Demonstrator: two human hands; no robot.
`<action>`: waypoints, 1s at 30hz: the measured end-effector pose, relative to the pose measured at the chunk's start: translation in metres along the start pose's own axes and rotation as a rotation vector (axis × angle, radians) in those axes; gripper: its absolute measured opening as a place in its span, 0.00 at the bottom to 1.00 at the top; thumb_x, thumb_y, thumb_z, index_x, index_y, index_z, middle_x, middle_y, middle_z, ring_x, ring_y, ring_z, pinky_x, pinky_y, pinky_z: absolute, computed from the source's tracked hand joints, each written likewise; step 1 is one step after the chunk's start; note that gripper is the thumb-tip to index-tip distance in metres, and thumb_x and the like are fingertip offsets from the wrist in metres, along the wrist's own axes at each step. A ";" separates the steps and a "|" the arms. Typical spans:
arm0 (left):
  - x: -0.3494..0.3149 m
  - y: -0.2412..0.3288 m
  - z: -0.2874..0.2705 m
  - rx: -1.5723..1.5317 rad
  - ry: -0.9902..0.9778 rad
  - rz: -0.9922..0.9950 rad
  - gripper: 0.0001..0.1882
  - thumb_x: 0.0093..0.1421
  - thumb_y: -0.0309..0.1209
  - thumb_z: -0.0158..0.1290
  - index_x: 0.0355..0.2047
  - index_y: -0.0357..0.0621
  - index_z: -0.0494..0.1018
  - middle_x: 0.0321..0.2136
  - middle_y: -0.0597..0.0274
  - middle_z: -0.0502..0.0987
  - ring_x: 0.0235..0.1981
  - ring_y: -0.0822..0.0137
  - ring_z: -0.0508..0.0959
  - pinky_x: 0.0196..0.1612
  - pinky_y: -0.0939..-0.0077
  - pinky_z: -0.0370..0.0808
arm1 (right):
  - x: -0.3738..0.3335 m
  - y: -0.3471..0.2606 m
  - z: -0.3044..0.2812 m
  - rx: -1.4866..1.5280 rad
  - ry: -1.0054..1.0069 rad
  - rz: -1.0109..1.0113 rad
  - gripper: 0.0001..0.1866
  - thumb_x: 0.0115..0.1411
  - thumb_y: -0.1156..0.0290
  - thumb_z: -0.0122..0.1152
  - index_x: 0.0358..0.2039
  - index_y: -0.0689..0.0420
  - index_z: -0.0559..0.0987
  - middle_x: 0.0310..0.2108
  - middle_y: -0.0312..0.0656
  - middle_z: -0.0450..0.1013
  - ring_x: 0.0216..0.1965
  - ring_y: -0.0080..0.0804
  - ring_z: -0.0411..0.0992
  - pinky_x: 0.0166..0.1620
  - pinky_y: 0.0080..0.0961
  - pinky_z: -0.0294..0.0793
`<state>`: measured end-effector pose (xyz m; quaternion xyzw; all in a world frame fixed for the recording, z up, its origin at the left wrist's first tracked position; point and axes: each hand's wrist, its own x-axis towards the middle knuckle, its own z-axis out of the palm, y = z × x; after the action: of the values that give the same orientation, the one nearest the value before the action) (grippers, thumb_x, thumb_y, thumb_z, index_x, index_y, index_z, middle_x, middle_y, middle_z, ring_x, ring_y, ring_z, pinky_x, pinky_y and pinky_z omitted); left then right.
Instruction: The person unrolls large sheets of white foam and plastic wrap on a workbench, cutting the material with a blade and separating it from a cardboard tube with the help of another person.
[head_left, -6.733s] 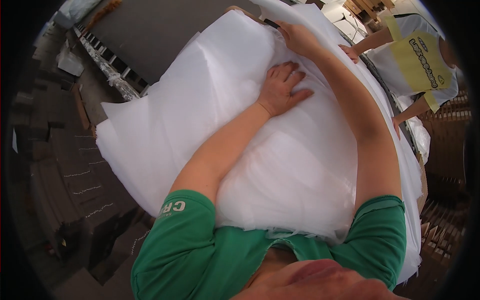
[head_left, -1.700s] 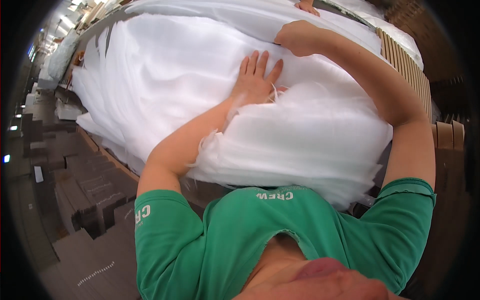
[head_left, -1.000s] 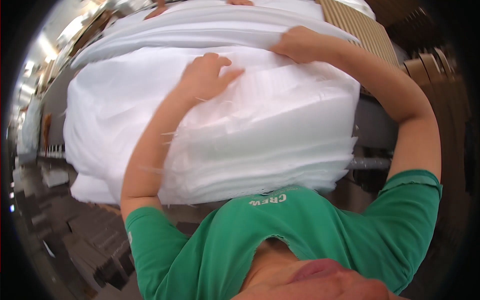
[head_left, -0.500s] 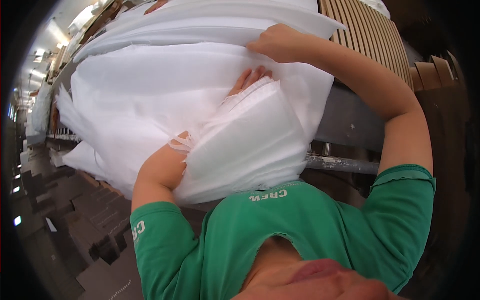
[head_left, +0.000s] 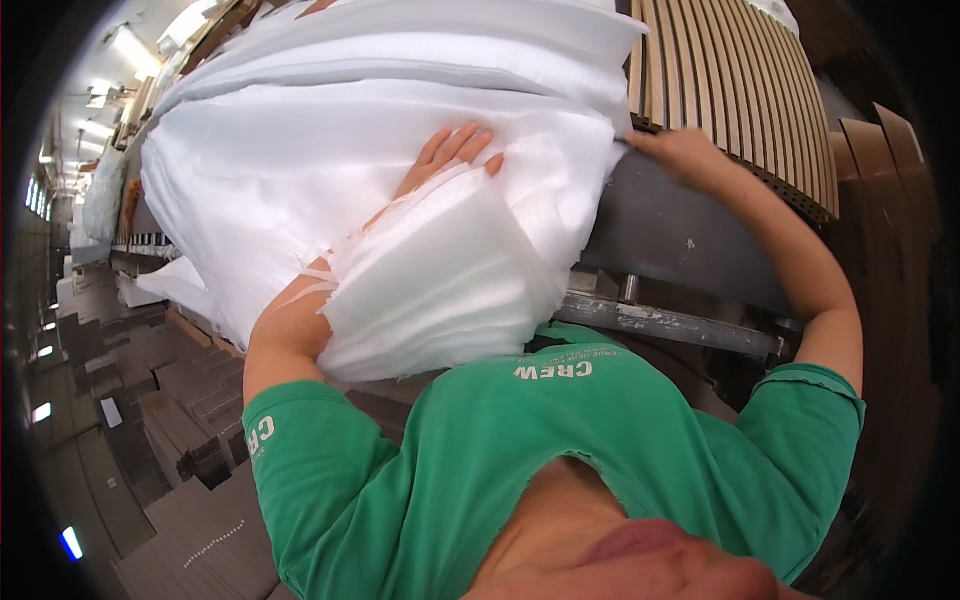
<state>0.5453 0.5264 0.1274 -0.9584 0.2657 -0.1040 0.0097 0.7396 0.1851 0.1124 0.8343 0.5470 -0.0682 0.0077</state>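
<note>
the white sheeting (head_left: 300,130) is soft and thin, layered in a loose pile across a grey tabletop (head_left: 690,245). shallow creases cross its upper face; its right side ends in a slanting, uneven edge. nearest the wearer, a folded-over bundle of layers (head_left: 450,275) partly covers the left forearm (head_left: 285,325), its ends fanned, with loose strips fraying from its left edge. farther off, more layers (head_left: 420,45) lie in long, ridged folds. a pale flap (head_left: 190,290) juts out low on the left. a slim dark thing (head_left: 621,139), mostly hidden by the right hand (head_left: 690,160), shows just beside the sheeting's right corner.
</note>
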 end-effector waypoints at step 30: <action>0.085 0.036 -0.055 0.214 0.086 0.104 0.25 0.56 0.55 0.49 0.27 0.43 0.73 0.28 0.65 0.72 0.41 0.65 0.67 0.55 0.56 0.54 | 0.027 -0.073 -0.023 0.842 0.927 0.127 0.13 0.63 0.74 0.53 0.48 0.57 0.73 0.22 0.37 0.70 0.23 0.20 0.68 0.28 0.17 0.69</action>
<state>0.5875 0.4541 0.1951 -0.9315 0.3025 -0.1720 0.1062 0.6860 0.2409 0.1363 0.7396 0.3691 0.0918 -0.5553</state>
